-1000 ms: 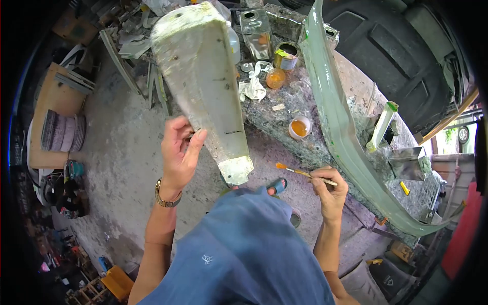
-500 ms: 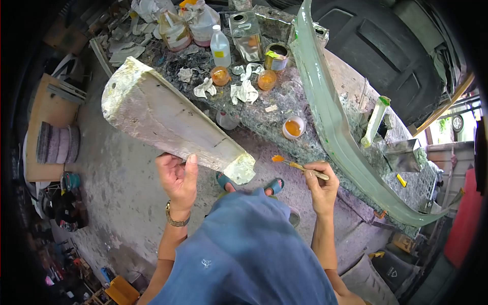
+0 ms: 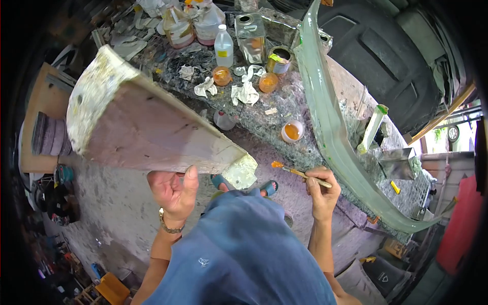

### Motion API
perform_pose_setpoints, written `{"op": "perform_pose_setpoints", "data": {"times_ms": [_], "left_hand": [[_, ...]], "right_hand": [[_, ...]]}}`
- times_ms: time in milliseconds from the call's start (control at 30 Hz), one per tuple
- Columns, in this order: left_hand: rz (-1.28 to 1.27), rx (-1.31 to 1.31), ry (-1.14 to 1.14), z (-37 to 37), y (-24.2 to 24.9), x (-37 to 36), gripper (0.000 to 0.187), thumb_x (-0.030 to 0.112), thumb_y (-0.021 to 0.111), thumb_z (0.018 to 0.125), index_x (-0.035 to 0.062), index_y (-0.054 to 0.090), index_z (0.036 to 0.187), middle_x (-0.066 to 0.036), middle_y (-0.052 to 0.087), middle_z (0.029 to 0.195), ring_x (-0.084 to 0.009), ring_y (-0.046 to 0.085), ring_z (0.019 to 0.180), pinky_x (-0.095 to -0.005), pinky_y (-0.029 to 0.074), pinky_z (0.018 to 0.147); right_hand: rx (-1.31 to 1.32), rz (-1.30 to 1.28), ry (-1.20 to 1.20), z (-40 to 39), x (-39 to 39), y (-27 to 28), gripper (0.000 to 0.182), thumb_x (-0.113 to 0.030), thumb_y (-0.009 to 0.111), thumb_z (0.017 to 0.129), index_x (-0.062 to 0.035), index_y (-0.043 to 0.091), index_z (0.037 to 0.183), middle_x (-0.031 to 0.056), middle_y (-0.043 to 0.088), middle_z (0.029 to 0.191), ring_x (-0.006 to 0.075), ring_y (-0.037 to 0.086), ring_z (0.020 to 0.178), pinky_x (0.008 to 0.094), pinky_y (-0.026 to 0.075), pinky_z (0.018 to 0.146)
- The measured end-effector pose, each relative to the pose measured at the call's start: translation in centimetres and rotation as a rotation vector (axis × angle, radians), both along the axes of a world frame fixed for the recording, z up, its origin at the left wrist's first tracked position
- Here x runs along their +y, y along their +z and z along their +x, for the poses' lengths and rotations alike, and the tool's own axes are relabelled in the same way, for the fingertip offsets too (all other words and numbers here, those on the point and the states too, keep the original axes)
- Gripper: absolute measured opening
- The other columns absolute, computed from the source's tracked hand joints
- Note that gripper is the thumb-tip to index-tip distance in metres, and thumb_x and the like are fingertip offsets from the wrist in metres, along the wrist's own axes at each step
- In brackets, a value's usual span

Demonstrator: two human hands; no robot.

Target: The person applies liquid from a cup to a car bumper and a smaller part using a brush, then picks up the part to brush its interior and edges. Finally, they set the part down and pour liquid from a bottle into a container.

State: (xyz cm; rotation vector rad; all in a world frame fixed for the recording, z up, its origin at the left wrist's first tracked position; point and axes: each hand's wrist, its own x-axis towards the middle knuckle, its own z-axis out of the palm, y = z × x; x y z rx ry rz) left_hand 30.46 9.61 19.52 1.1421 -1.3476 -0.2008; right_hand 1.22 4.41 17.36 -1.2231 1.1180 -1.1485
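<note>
My left hand grips the lower edge of a large curved panel, thumb on the near side and fingers beneath it. The panel looks like moulded fibreglass, with rough whitish ends and a smoother brownish-pink inner face. It is held up in the air, slanting down to the right. In my right hand is a small brush with a pale wooden handle. Its bristles are wet with orange liquid and point left, apart from the panel. A white cup of orange liquid stands at the bench edge above the brush.
The stained workbench carries a long translucent greenish strip, white gloves, two orange-filled cups, an open can, a metal tin and a plastic bottle. Round pads stand on the left.
The panel has swung up and to the left and turned, showing more of its inner face. My left hand shifted slightly left and down; the brush hand moved a little lower.
</note>
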Motion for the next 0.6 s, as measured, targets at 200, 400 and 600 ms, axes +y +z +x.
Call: {"op": "perform_pose_setpoints", "data": {"times_ms": [200,400,600], "left_hand": [[0.001,-0.077,-0.002,-0.3,0.6,-0.7,0.037,-0.003,0.068,0.08,-0.0041,0.042,0.107,-0.014,0.059,0.09,-0.0125,0.059,0.071,-0.0262,0.051,0.056],[-0.023,-0.162,-0.067,-0.3,1.9,-1.5,0.036,-0.005,0.066,0.08,-0.0055,0.041,0.105,-0.018,0.06,0.094,-0.0161,0.064,0.064,-0.0289,0.05,0.039],[-0.01,-0.083,0.038,-0.5,1.1,-1.3,0.033,-0.005,0.063,0.082,-0.0056,0.041,0.106,-0.018,0.06,0.096,-0.015,0.061,0.065,-0.0297,0.055,0.049]], "right_hand": [[0.206,-0.362,0.101,2.1,0.1,1.7,0.013,0.005,0.065,0.076,0.0022,0.063,0.089,0.0118,0.062,0.083,0.0167,0.059,0.073,0.0264,0.046,0.065],[0.156,-0.257,0.029,1.5,-0.4,1.4,0.013,0.003,0.065,0.078,0.0022,0.062,0.09,0.0118,0.062,0.085,0.0149,0.057,0.073,0.0249,0.045,0.065],[0.017,-0.119,-0.12,1.6,-0.2,1.5,0.01,0.001,0.062,0.082,0.002,0.061,0.092,0.0104,0.06,0.088,0.013,0.054,0.075,0.0248,0.044,0.067]]}}
